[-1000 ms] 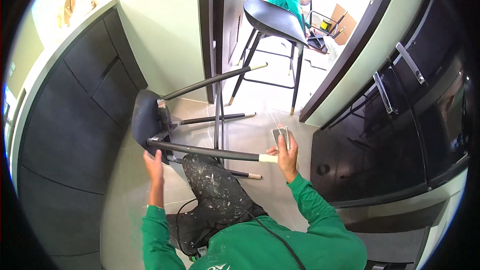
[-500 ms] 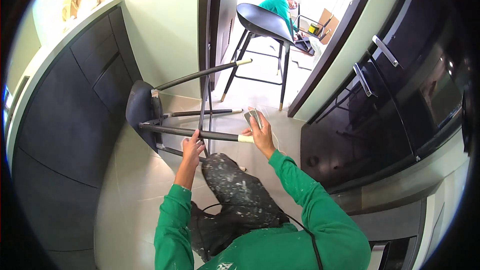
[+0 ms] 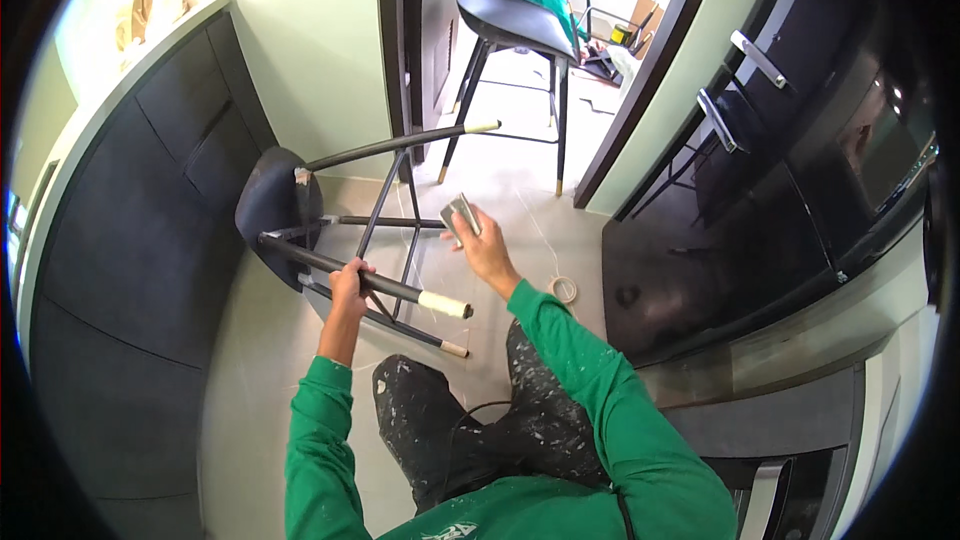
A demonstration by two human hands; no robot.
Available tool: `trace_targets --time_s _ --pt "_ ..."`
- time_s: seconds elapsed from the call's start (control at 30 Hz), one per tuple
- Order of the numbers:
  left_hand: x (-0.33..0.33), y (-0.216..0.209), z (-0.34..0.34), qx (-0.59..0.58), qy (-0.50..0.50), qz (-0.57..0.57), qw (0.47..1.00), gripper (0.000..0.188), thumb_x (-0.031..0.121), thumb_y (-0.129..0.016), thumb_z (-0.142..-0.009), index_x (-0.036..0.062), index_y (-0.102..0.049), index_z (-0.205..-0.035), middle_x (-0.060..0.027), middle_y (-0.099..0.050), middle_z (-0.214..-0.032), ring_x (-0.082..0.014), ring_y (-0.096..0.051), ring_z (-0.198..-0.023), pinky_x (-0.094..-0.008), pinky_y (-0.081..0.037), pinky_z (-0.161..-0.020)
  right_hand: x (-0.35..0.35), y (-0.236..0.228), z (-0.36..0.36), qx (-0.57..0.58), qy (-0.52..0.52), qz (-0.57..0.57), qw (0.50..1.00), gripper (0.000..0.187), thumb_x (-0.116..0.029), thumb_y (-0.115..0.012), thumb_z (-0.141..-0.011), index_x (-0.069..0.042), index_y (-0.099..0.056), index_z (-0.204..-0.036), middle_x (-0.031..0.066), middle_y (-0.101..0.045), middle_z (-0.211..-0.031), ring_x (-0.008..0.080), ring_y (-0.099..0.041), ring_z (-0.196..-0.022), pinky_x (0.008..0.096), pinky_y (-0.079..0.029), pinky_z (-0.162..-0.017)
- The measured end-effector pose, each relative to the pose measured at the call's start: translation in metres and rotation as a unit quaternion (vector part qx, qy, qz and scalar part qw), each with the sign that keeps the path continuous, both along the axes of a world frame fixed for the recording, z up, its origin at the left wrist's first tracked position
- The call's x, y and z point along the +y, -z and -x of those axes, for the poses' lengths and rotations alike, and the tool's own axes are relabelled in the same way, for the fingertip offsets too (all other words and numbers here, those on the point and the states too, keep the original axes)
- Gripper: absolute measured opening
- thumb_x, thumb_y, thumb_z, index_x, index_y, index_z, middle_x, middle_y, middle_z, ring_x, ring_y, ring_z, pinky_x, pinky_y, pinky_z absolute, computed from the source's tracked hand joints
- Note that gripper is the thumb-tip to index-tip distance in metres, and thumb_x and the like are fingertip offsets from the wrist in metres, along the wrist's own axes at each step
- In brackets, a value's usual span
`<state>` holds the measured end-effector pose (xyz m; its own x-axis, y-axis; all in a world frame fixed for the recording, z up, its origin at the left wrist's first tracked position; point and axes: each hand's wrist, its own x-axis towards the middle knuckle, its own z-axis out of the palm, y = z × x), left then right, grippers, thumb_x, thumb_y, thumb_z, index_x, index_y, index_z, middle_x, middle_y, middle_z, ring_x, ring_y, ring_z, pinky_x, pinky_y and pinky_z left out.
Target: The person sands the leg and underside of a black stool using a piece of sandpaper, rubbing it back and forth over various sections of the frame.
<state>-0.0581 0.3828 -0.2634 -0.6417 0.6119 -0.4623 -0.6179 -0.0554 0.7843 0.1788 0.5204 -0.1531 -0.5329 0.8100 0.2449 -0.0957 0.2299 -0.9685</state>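
A black bar stool (image 3: pixel 283 202) lies on its side at the left, its legs pointing right. Pale tape (image 3: pixel 444 304) wraps the end of its nearest leg (image 3: pixel 390 286). My left hand (image 3: pixel 349 283) is closed around that leg, about midway along. In my right hand (image 3: pixel 484 244) is a small flat grey pad (image 3: pixel 460 218), possibly sandpaper, pinched between thumb and fingers. The pad is held up beyond the taped leg end, apart from it. Other leg ends also carry pale coverings.
A second black bar stool (image 3: pixel 515 25) stands upright in the doorway. Beyond it a person in green (image 3: pixel 540 3) bends low among stool parts. A tape roll (image 3: pixel 563 289) lies on the floor. Dark cabinets (image 3: pixel 120 210) line the left; a glossy black fridge (image 3: pixel 740 210) stands right.
The near stool leg has swung toward me, and my left hand has slid back along it into a firmer grip. My right hand has moved left with the pad, away from the leg end.
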Motion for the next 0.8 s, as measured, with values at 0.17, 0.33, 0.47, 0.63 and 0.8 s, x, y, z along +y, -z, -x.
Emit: trace_targets --time_s 0.17,0.33,0.47,0.63,0.8 --pt "-0.093 -0.022 0.028 0.013 0.02 0.029 0.999 0.009 0.002 -0.066 -0.08 -0.0042 -0.061 -0.085 -0.0123 -0.063 -0.072 -0.0225 -0.064 -0.062 -0.0373 -0.059 -0.06 0.009 -0.028 0.01 -0.065 0.065 -0.158 0.983 0.033 -0.029 -0.064 -0.104 0.003 -0.069 -0.111 0.0163 -0.069 -0.088 0.0236 -0.07 -0.085 0.0391 -0.054 -0.079" --pt "-0.153 -0.05 0.065 0.037 0.075 0.04 0.996 0.013 -0.002 -0.063 -0.08 -0.0007 -0.056 -0.09 -0.0122 -0.063 -0.08 -0.0211 -0.065 -0.066 -0.0375 -0.061 -0.063 0.023 -0.059 0.007 -0.123 -0.006 -0.192 0.974 0.039 -0.031 -0.067 -0.103 0.002 -0.069 -0.124 0.014 -0.073 -0.103 0.0198 -0.068 -0.093 0.0368 -0.054 -0.084" --pt "-0.193 -0.068 0.094 0.034 0.12 0.073 0.989 0.028 -0.004 -0.062 -0.081 0.0027 -0.049 -0.105 -0.0129 -0.062 -0.094 -0.0191 -0.064 -0.068 -0.0378 -0.063 -0.066 0.029 -0.047 0.004 -0.219 -0.128 -0.019 0.967 0.046 -0.031 -0.07 -0.101 0.0 -0.066 -0.135 0.0124 -0.072 -0.121 0.0204 -0.066 -0.11 0.0346 -0.051 -0.098" --pt "-0.238 -0.067 0.138 0.038 0.181 0.118 0.976 0.053 -0.001 -0.064 -0.085 0.0019 -0.04 -0.132 -0.0146 -0.061 -0.104 -0.0187 -0.064 -0.076 -0.0382 -0.063 -0.07 0.025 -0.042 0.012 -0.366 -0.148 -0.131 0.909 0.04 -0.031 -0.072 -0.098 0.0 -0.072 -0.124 0.0209 -0.067 -0.128 0.0291 -0.064 -0.117 0.0348 -0.048 -0.104" --pt "-0.271 -0.069 0.174 0.024 0.246 0.142 0.959 0.06 -0.004 -0.062 -0.085 0.0034 -0.038 -0.14 -0.0184 -0.06 -0.11 -0.0204 -0.064 -0.077 -0.0374 -0.061 -0.072 0.005 -0.068 0.032 -0.42 -0.312 0.005 0.852 0.037 -0.037 -0.066 -0.103 -0.001 -0.071 -0.106 0.0113 -0.071 -0.109 0.0225 -0.07 -0.099 0.0376 -0.056 -0.082"
